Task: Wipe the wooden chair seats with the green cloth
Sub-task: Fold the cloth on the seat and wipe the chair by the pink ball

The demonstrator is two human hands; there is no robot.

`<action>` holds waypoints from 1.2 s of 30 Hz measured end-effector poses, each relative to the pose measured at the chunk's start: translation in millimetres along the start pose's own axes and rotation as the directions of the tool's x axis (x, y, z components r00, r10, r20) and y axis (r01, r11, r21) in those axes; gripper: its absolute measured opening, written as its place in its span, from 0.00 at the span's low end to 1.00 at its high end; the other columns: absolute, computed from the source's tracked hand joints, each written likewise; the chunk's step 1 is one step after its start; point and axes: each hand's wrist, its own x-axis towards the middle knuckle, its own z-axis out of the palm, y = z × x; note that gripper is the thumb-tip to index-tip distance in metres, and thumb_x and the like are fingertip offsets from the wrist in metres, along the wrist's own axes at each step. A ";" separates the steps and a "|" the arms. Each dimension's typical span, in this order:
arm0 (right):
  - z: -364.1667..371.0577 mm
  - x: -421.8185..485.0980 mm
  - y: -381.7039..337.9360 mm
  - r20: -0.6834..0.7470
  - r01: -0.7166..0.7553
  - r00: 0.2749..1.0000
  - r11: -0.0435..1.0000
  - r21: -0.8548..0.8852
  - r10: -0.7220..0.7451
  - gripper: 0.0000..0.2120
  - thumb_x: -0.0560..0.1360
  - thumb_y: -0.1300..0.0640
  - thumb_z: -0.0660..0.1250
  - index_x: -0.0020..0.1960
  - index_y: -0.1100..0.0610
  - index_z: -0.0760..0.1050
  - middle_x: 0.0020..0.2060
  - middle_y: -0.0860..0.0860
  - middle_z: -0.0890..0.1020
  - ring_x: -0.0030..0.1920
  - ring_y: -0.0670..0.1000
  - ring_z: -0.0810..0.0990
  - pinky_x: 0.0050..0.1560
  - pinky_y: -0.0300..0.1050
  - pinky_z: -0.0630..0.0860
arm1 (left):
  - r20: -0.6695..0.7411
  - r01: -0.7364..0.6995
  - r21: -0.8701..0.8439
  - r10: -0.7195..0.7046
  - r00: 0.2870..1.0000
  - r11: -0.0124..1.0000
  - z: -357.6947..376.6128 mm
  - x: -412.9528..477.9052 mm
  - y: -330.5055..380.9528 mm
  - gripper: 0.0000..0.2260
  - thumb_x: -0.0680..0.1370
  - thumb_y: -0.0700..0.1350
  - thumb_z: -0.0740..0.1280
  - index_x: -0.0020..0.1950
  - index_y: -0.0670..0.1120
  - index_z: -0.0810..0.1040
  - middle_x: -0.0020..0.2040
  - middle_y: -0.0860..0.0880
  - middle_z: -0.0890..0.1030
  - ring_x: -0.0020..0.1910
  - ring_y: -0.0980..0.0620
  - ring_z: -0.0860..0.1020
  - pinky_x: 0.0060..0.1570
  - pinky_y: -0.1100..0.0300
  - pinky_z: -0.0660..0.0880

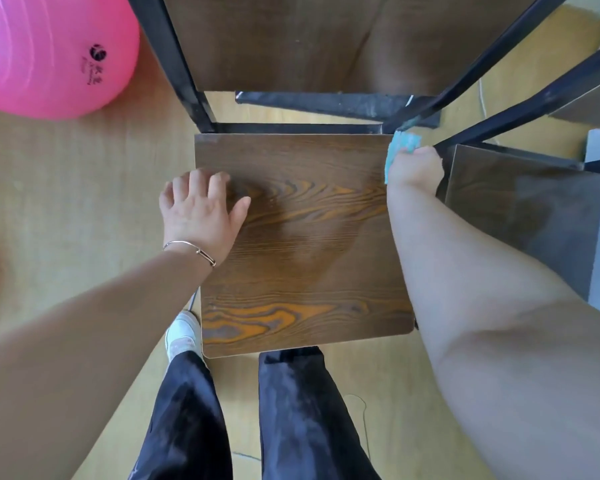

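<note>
Currently, seat: square brown wood-grain chair seat (305, 258) on a black metal frame (174, 57), directly below the camera.
Left hand: the left hand (201, 209) rests flat on the seat's left rear part, fingers (219, 178) relaxed and slightly spread.
Right hand: the right hand (416, 168) is at the seat's right rear corner, fingers curled round the cloth.
Cloth: green cloth (400, 147), bunched, protruding beyond the right hand at the seat's edge.
Adjacent: second dark chair seat (520, 209) just to the right; pink exercise ball (49, 53) on the floor (66, 209).

We see a square, dark-brown wood-grain chair seat (309, 244) lying flat in the middle, with orange streaks in its grain. A small teal-green fabric cloth (400, 147) sits bunched at its far right corner. Just to the right lies a second, duller brown wooden chair seat (520, 209).
</note>
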 end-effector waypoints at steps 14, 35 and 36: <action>65.3 -84.2 -65.9 0.047 0.254 0.967 0.962 -0.105 -0.250 0.12 0.80 0.51 0.62 0.56 0.59 0.75 0.56 0.53 0.79 0.55 0.54 0.79 0.40 0.41 0.67 | -0.043 0.114 -0.077 -0.117 0.992 0.991 -5.2 -14.9 -69.0 0.22 0.80 0.61 0.57 0.68 0.49 0.70 0.65 0.45 0.71 0.64 0.38 0.67 0.67 0.41 0.61; 117.4 -223.2 -104.0 0.454 0.708 0.651 0.702 -0.075 -0.608 0.07 0.77 0.54 0.65 0.46 0.57 0.76 0.49 0.51 0.78 0.51 0.54 0.76 0.48 0.49 0.76 | -0.048 0.135 -0.135 -0.143 0.989 0.982 -0.6 -85.6 -171.1 0.24 0.78 0.61 0.58 0.67 0.47 0.73 0.65 0.45 0.73 0.63 0.39 0.68 0.67 0.41 0.61; 112.8 -228.1 -88.3 0.470 0.729 0.623 0.682 -0.059 -0.625 0.07 0.77 0.54 0.65 0.44 0.58 0.75 0.47 0.51 0.78 0.49 0.54 0.76 0.45 0.49 0.74 | -0.037 0.118 -0.128 -0.124 0.992 0.985 -0.6 -88.5 -170.5 0.24 0.78 0.61 0.58 0.67 0.47 0.72 0.65 0.45 0.72 0.64 0.39 0.67 0.68 0.41 0.60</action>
